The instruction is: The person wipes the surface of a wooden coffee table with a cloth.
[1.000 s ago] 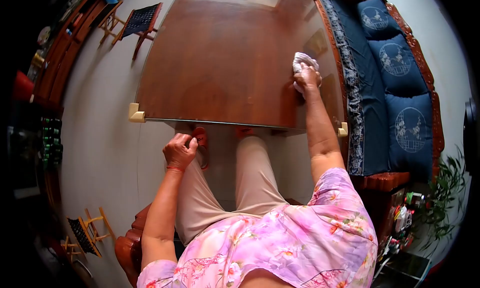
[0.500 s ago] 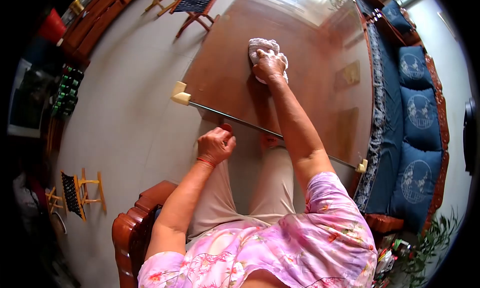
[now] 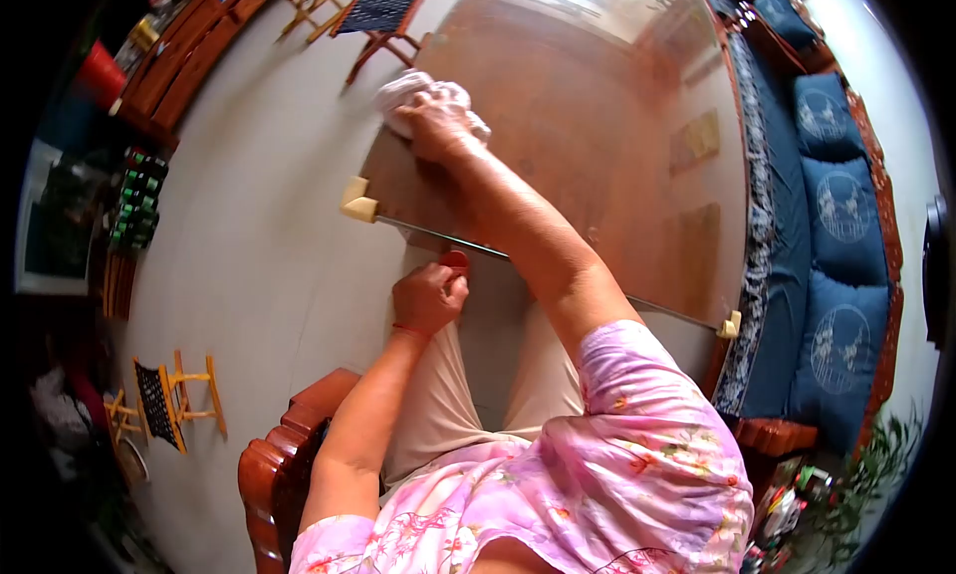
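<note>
My right hand [image 3: 438,126] presses a whitish, bunched-up cloth [image 3: 400,94] onto the glass-topped wooden table [image 3: 568,106], at its left edge. Part of the cloth sticks out past that edge. Its fingers are bent over the fabric. My left hand [image 3: 428,297] is closed in a loose fist above my lap, below the table's near edge, and nothing shows in it. Just beyond its knuckles a red slipper [image 3: 454,261] peeks out, apart from the table. A pale corner guard [image 3: 358,200] caps the near left corner of the glass.
Another corner guard [image 3: 730,324] is at the near right corner. A long sofa with blue cushions [image 3: 844,216] runs along the right. Folding stools [image 3: 383,14] stand at the upper left, another stool [image 3: 164,400] at the lower left. A wooden armrest [image 3: 279,455] is beside my left arm.
My right hand has slid the cloth leftward across the tabletop, from near its middle to the left edge. My left hand stays closed in nearly the same place.
</note>
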A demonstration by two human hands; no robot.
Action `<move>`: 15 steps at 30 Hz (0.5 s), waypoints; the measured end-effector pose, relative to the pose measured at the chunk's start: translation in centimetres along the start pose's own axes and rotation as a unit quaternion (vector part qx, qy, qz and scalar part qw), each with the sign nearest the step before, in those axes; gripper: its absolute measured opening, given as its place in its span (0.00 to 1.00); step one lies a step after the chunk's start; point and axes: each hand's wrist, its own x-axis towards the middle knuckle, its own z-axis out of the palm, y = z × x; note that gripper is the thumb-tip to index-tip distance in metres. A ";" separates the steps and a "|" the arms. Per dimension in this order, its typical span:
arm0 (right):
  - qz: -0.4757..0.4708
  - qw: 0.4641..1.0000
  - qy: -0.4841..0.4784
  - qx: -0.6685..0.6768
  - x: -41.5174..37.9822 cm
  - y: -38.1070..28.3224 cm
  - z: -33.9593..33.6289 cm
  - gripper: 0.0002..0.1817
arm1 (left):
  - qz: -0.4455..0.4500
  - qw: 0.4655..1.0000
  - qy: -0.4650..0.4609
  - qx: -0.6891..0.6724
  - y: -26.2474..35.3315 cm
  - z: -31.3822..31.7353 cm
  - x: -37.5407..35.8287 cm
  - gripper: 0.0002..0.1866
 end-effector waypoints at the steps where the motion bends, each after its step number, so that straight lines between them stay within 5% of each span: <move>1: -0.014 1.000 0.016 0.001 -0.6 -0.1 -0.1 0.23 | 0.003 1.000 -0.004 0.002 0.0 0.2 0.0 0.07; 8: 0.155 0.988 -0.008 0.024 -3.3 3.4 -1.5 0.25 | -0.037 0.998 -0.034 0.025 0.6 0.1 -0.1 0.06; 15: 0.220 0.975 -0.007 -0.018 -8.1 10.2 -2.1 0.28 | -0.022 0.995 -0.042 0.082 0.1 0.9 -0.4 0.08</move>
